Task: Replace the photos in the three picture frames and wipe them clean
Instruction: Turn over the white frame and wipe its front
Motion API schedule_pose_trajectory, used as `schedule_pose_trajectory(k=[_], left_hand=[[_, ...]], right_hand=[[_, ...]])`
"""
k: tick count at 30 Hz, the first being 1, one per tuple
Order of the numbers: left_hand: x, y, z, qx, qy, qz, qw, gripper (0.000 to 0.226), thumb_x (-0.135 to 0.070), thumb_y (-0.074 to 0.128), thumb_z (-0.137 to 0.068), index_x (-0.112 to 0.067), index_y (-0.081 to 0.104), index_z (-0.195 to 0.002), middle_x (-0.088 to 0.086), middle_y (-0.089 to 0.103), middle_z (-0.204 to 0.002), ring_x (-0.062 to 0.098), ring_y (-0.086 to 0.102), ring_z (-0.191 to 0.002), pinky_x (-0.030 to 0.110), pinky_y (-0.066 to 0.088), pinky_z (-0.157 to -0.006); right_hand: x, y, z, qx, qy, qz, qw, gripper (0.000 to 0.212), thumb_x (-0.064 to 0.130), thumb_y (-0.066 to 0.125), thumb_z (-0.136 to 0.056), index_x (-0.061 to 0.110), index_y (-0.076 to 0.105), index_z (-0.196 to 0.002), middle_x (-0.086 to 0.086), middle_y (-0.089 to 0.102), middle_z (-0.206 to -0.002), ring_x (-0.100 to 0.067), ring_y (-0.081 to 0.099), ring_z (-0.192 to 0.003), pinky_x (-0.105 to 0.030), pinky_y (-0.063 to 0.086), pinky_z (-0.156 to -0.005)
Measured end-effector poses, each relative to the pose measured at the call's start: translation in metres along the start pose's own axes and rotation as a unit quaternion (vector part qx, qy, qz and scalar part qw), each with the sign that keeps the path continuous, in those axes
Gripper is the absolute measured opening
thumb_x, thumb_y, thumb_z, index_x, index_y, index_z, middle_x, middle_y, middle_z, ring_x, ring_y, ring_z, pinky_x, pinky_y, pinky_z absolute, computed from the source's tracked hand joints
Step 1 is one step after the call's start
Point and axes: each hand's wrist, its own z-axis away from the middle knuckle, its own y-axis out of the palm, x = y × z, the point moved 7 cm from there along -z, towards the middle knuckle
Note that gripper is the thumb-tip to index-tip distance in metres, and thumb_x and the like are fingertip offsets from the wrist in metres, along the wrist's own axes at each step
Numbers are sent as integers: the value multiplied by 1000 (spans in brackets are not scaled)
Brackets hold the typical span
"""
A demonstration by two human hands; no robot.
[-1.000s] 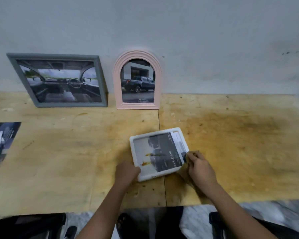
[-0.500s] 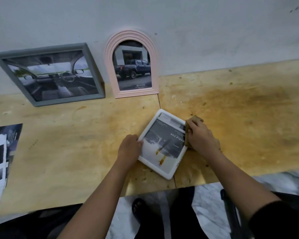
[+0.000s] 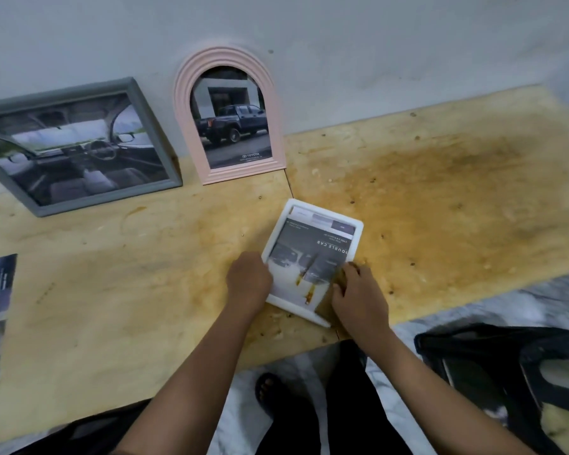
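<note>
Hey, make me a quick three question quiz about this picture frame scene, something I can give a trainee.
1. True or false: the pink arched frame stands against the wall.
2. Which frame lies flat on the table between the two hands? A) grey frame B) white frame C) pink arched frame
3. Fill in: the photo in the grey frame shows a car's ____.

Key
1. True.
2. B: the white frame, with the left hand at its left edge and the right hand on its near right corner.
3. Interior.
</note>
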Motion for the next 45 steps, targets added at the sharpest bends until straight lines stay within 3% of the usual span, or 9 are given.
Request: schedule_pose_trajectory(k=[6,11,17,26,29,36,39,42,45], left_hand=[[-2,-5,6,19,31,16,999,12,-16,44,-92,-16,45,-80,-1,47,-76,11,39,-58,23,22,-47],[7,24,24,134,-37,107,985,8,-11,59,-75,-11,58,-83,4,57,-79,16,52,-62,25,35,-47],[2,16,32,126,-39,194,972,7,-6,51,-78,-11,56,-81,0,52,-70,14,46,-57,24,31,-45],[4,17,26,165,-47,196,965,17,-7,51,-79,-16,49,-65,3,55,-63,24,58,-56,30,47,-48],[5,24,25,174,-67,230,955,9,-8,50,-80,-14,52,-73,7,58,-65,29,64,-57,37,56,-58],[6,24,24,177,-68,231,954,15,-8,52,-83,-14,46,-70,11,57,-68,25,62,-53,28,52,-42],[5,26,23,185,-69,231,953,4,-8,51,-83,-8,51,-79,16,61,-70,30,65,-56,38,59,-54],[4,25,23,190,-57,220,955,4,-9,51,-84,-7,54,-86,16,63,-71,32,67,-61,39,59,-58],[4,21,22,168,-21,161,972,5,-10,52,-83,-10,54,-78,6,56,-70,21,58,-59,30,46,-47]], right_hand=[[3,8,29,-16,-24,-13,1000,35,9,60,-83,3,58,-118,-17,57,-109,-33,61,-94,-35,53,-70],[-8,-8,-14,-9,-27,-81,996,42,0,52,-82,9,56,-122,-12,56,-121,-31,51,-113,-39,45,-88],[-22,0,4,-43,38,-106,993,39,5,51,-88,12,55,-126,-14,53,-125,-35,48,-113,-35,36,-93],[-3,21,62,-148,81,-146,975,38,-5,59,-81,4,58,-118,-21,46,-106,-35,51,-91,-36,46,-77],[25,43,71,-91,30,-146,985,40,-1,52,-82,7,59,-120,-20,49,-115,-37,51,-101,-43,49,-80],[66,62,86,-53,-74,-42,995,51,-2,47,-66,9,64,-113,-14,57,-92,-30,53,-75,-36,48,-56],[67,62,89,-36,-161,-3,986,51,5,37,-69,13,66,-111,-9,59,-93,-25,50,-72,-32,47,-54],[71,59,92,33,-303,8,952,40,11,40,-71,17,71,-97,-6,62,-96,-24,51,-73,-29,48,-60],[50,45,77,106,-302,-99,942,39,14,41,-79,13,72,-102,-7,61,-101,-22,56,-87,-29,50,-72]])
